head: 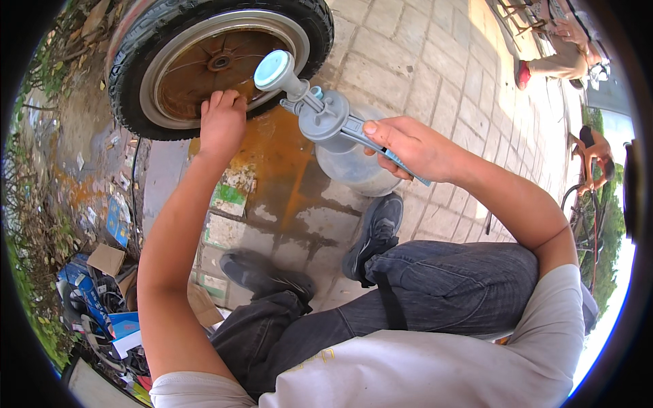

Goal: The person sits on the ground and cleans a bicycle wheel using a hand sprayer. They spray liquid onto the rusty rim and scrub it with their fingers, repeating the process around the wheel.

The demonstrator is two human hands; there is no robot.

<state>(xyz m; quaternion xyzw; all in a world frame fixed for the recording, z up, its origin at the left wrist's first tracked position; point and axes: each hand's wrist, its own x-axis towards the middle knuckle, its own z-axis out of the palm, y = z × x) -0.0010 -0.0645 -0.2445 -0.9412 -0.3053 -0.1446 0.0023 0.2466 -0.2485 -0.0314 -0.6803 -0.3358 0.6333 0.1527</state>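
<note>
My right hand [408,148] grips the handle of a grey plastic pump sprayer head [324,115] on a translucent round bottle [352,160]. The sprayer's pale blue round knob [272,70] points towards the wheel. My left hand [223,120] is at the lower inner edge of a metal wheel rim [163,109] with a black rubber tyre [127,92]; its fingertips reach into the rim, and whether they grip anything is hidden. Wet, orange-brown rust colour covers the wheel's inner disc [196,64] around a central hub [221,62].
Rust-coloured liquid [285,148] lies on the brick paving below the wheel. Cardboard [106,258], packaging and other litter are heaped at the lower left. My shoes [380,224] stand near the bottle. A seated person [558,66] and another person by a bicycle [594,153] are at the far right.
</note>
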